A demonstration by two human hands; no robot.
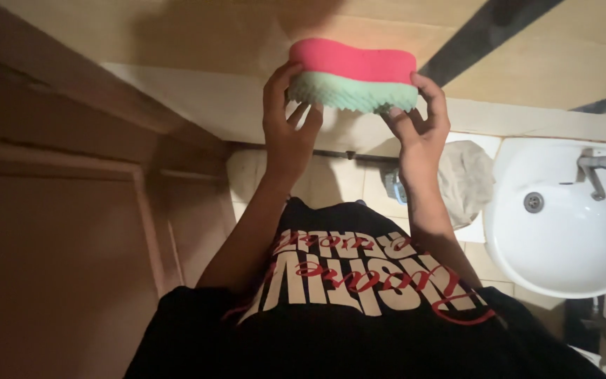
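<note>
Sponge (353,76) sits high in the middle of the view, held up in front of us at the far side of the scene between both hands. We count one sponge, in two layers: a pink upper layer with a smooth, wavy outline, and a mint-green lower layer cut into ridges along its underside. It is long and rounded, lying level, its ends resting in our fingers.

Our left hand (285,123) grips the left end, thumb and fingers curled partly shut around the green edge. Our right hand (421,119) grips the right end the same way, fingers wrapped up over the pink side. Both hands are closed on the sponge, neither flat open nor fully fisted.

We see no packages or signs. The only lettering is a print in cream and red across the chest of our black shirt (359,330), near us at the bottom.

To the right stands one white washbasin (562,238) with one metal tap (597,172) and one round drain (533,202). Just left of the basin lies one crumpled grey cloth (466,179) on the tiled floor (338,182), with a small blue thing beside it, too hidden by our right wrist to tell. On the left stands a brown wooden door (50,245).
</note>
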